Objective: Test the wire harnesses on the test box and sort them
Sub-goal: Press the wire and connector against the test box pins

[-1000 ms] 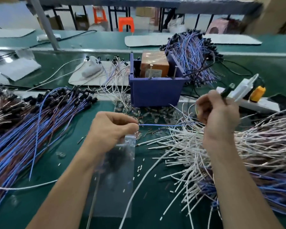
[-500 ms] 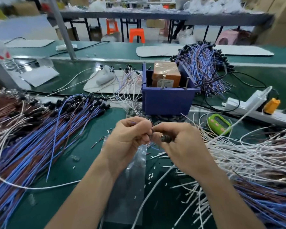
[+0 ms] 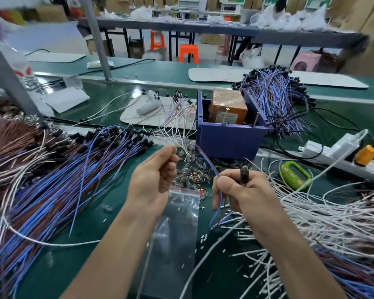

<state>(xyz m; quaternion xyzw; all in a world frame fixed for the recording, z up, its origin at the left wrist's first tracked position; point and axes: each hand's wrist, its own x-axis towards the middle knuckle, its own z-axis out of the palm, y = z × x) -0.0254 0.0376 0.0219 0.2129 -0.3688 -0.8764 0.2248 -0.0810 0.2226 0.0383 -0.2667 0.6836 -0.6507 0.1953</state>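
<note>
My right hand [image 3: 244,190] grips a dark tool handle [image 3: 244,171] and pinches a blue-and-brown wire harness [image 3: 207,162]. The harness rises towards the purple bin and hangs down below the hand. My left hand [image 3: 153,178] hovers a little to the left, apart from it, with its fingers curled; I see nothing held in them. The purple bin [image 3: 227,141] stands just behind both hands and holds an orange-brown test box [image 3: 227,108]. A large pile of blue and brown harnesses [image 3: 63,180] lies to the left, and a second pile [image 3: 274,98] sits behind the bin.
A clear zip bag [image 3: 177,223] lies under my left wrist, with a heap of small loose parts [image 3: 190,171] between my hands. White cut wires [image 3: 333,212] cover the right side. A green counter [image 3: 294,173] and a white power strip [image 3: 333,152] lie to the right.
My hands met over the bag, then drew apart. The blue harness passed from my left fingers to my right hand. The view tilted upward.
</note>
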